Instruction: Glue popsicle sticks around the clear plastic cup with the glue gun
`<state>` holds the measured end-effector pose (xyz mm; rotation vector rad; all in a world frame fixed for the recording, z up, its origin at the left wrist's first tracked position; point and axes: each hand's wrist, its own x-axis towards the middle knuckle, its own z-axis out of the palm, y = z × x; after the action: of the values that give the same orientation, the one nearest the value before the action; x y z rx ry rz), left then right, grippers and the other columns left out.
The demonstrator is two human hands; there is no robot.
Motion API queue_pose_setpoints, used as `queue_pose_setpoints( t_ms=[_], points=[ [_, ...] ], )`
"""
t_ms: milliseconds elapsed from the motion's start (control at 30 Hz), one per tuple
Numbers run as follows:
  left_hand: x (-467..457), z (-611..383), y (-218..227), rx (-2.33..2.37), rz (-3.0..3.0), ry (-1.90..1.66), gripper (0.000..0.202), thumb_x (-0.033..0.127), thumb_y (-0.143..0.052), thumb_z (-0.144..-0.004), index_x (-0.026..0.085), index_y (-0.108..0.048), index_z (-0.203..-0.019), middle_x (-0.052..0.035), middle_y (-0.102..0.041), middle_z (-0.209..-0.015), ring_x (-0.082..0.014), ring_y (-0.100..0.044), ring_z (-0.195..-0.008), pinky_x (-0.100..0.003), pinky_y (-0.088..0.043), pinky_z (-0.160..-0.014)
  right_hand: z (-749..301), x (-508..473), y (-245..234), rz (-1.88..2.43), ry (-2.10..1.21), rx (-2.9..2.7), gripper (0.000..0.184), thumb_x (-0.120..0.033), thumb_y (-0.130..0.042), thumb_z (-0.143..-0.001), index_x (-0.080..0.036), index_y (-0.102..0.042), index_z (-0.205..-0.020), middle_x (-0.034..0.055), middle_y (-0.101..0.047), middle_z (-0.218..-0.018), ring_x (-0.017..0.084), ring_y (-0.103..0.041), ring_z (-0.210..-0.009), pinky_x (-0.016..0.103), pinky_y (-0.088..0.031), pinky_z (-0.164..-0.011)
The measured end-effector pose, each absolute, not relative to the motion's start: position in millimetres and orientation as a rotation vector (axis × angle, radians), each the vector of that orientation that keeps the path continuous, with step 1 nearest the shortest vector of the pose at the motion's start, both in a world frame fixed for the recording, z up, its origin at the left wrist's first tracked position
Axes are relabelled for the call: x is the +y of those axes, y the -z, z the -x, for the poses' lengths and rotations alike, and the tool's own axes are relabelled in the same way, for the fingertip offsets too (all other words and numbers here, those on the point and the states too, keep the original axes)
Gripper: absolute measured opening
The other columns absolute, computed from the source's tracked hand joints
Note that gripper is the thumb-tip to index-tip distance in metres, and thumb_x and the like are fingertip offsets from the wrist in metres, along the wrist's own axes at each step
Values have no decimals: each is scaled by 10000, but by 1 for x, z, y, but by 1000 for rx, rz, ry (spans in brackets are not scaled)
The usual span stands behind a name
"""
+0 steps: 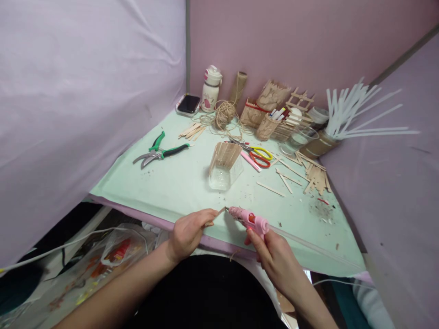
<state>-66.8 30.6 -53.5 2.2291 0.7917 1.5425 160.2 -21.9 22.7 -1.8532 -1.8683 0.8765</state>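
Note:
Near the table's front edge, my left hand (190,233) is closed on a thin wooden stick (221,212) by one end. The stick's other end meets the nozzle of a pink hot glue gun (249,219). My right hand (272,253) grips that glue gun by its handle, with a long clear glue stick (308,246) trailing out of its back. Just beyond both hands stands a clear plastic container (219,179), with wooden sticks (224,156) lining its far and side walls.
Green-handled pruning shears (156,153) lie left. Scissors (260,155) and a pink pen-like tool (251,161) lie behind the container. Loose sticks (317,178) are heaped right, beside white glue sticks (346,114). Twine (224,114), a bottle (210,91) and a phone (188,104) stand at the back.

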Motion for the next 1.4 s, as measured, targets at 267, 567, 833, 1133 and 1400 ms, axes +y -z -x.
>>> queue_pose_setpoints(
  t_ms=[267, 567, 833, 1133, 1400],
  points=[
    [30, 66, 54, 798, -2236, -1558, 341, -28, -478, -867, 158, -605, -1123, -103, -736, -1068, -169, -698, -1026, -270, -586, -877, -159, -22, -23, 1899, -913, -1840, 523, -586, -326, -965, -196, -620, -778, 4, -574, -578, 174, -566, -523, 297, -445, -560],
    [30, 66, 55, 793, -2228, -1567, 346, -33, -475, -864, 155, -609, -1121, -109, -732, -1082, -180, -695, -1037, -277, -583, -887, -159, -20, -23, 1916, -901, -1822, 553, -606, -310, -957, -192, -621, -762, 10, -567, -573, 184, -577, -543, 301, -442, -568],
    [29, 65, 58, 920, -2153, -1622, 307, 5, -471, -892, 162, -614, -1114, -87, -739, -1066, -167, -705, -1010, -273, -591, -877, -158, -18, -24, 1859, -848, -1798, 512, -578, -340, -955, -205, -612, -731, 7, -563, -551, 190, -585, -546, 290, -435, -560],
    [30, 61, 50, 1011, -2068, -1595, 238, 77, -537, -907, 181, -622, -1104, -59, -739, -991, -160, -707, -942, -280, -594, -842, -156, -26, -19, 1835, -871, -1741, 510, -589, -355, -948, -187, -614, -768, 25, -590, -603, 185, -592, -564, 288, -449, -567],
    [29, 60, 48, 1079, -2071, -1568, 197, 127, -567, -909, 186, -627, -1087, -42, -740, -965, -150, -708, -901, -257, -585, -818, -154, -33, -14, 1706, -862, -1774, 415, -504, -379, -978, -215, -669, -914, -15, -534, -531, 170, -559, -484, 276, -471, -534]
  ],
)
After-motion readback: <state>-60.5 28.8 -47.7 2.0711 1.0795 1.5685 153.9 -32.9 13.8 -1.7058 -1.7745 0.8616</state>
